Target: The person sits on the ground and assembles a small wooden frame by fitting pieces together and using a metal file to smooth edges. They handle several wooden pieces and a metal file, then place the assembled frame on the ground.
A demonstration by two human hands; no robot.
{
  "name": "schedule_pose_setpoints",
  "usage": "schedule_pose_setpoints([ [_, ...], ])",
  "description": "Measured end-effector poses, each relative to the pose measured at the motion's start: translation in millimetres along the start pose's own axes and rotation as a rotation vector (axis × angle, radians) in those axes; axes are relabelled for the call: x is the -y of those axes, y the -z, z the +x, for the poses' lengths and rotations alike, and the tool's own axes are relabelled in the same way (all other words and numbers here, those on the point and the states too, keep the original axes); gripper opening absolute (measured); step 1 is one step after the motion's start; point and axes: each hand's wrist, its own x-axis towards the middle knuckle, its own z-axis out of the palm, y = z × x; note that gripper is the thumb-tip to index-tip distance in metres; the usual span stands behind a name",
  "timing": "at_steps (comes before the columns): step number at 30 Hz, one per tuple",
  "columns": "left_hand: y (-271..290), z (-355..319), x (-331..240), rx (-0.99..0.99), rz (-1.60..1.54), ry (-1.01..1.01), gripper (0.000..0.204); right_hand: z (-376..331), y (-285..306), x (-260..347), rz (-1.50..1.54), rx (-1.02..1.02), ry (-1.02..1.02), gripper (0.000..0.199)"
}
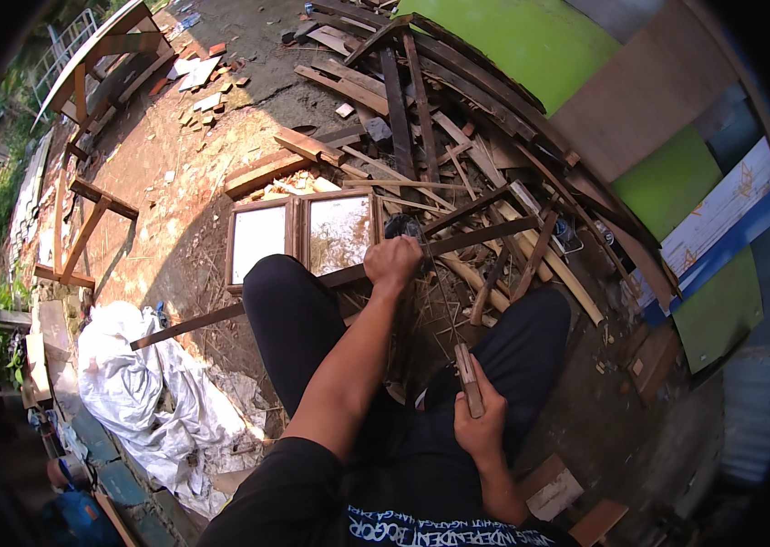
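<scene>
My left hand is closed around a long dark wooden strip, which crosses in front of my knees from lower left to upper right. Just beyond that fist is a small black thing, too dark to name. Held upright over my right thigh, a short piece of wood is in the closed fingers of my right hand. Past my left knee are two wood-framed panels side by side, one bright white and the other blotched brown and white.
A heap of old timber covers the ground ahead and right. Green and brown boards stand behind it. A crumpled white sheet lies at left, and a wooden trestle stands beyond it. Wood offcuts lie near my right elbow.
</scene>
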Motion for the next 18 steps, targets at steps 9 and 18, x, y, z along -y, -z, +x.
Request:
schedule_pose_setpoints([
  [9,-1,7,-1,0.054,0.041,0.046,0.044,74,-28,-15,-0.137,-0.055,0.088,0.059],
  [18,-1,-1,-3,0.057,-0.002,-0.034,0.046,-8,24,-6,-0.057,-0.006,0.135,0.059],
])
